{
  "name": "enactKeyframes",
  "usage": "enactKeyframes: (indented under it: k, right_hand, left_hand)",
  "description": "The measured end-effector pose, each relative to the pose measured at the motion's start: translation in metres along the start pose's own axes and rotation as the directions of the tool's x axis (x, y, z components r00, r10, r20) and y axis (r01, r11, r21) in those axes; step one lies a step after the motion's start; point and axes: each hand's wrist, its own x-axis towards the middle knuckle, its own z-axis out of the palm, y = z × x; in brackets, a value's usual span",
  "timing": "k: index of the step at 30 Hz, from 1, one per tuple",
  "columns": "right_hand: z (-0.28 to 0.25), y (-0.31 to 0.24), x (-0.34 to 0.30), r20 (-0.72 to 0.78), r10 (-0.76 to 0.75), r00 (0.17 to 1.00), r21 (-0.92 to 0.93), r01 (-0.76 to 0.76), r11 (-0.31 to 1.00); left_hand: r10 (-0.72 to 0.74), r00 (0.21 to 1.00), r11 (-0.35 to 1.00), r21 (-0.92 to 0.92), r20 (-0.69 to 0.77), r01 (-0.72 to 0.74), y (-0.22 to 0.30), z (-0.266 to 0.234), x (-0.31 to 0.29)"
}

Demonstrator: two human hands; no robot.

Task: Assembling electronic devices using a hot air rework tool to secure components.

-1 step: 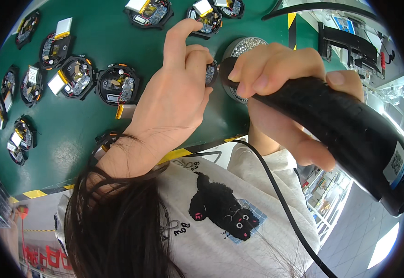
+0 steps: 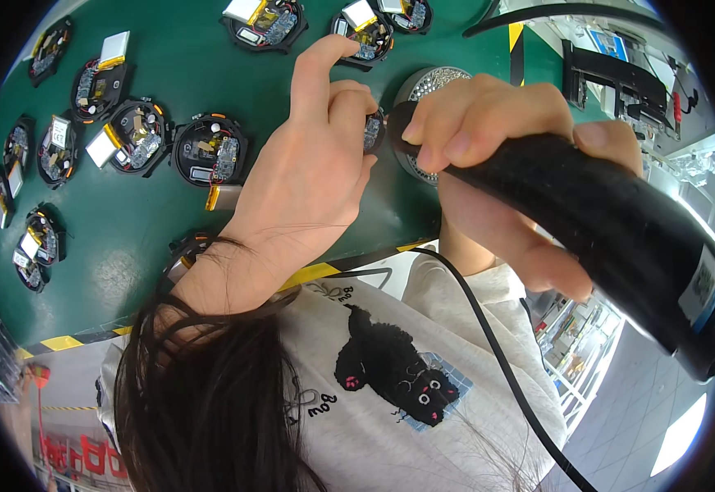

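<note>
My left hand (image 2: 312, 156) is curled, forefinger bent out ahead, around a small round device part with a circuit board (image 2: 372, 131), mostly hidden under the fingers. My right hand (image 2: 505, 156) is wrapped round a black electric screwdriver (image 2: 612, 217). Its front end points left at that part; the tip itself cannot be made out. Partly behind the right fingers stands a round silver dish (image 2: 435, 78) with a grainy, glittering surface. Just beyond my left forefinger lies an open round black watch-like casing (image 2: 365, 41) with a circuit board and a pale battery.
Several similar open casings (image 2: 210, 152) with wired batteries lie on the green mat (image 2: 119, 271), left and far. Yellow-black tape (image 2: 62, 343) lines the near edge. A black cable (image 2: 488, 340) hangs down past my shirt. At the far right stands a black stand-like fixture (image 2: 620, 78).
My right hand has lifted very slightly, and the screwdriver's body has turned a little in it. My left hand stays almost where it was.
</note>
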Motion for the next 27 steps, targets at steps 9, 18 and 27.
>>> enactKeyframes:
  k: [9,18,27]
  right_hand:
    - [0.004,0.014,-0.001,-0.152,-0.091,0.984,0.055,0.1,0.993]
    - [0.009,0.01,0.0,-0.2,-0.112,0.973,0.031,0.121,0.992]
    - [0.011,0.015,-0.002,-0.214,-0.111,0.97,0.045,0.123,0.991]
  left_hand:
    - [0.01,1.0,1.0,-0.007,-0.007,-0.01,0.0,-0.001,-0.001]
    - [-0.068,0.998,0.995,-0.071,-0.001,0.068,0.001,0.001,-0.003]
    - [-0.061,0.998,0.996,-0.072,-0.018,0.059,-0.003,0.005,-0.003]
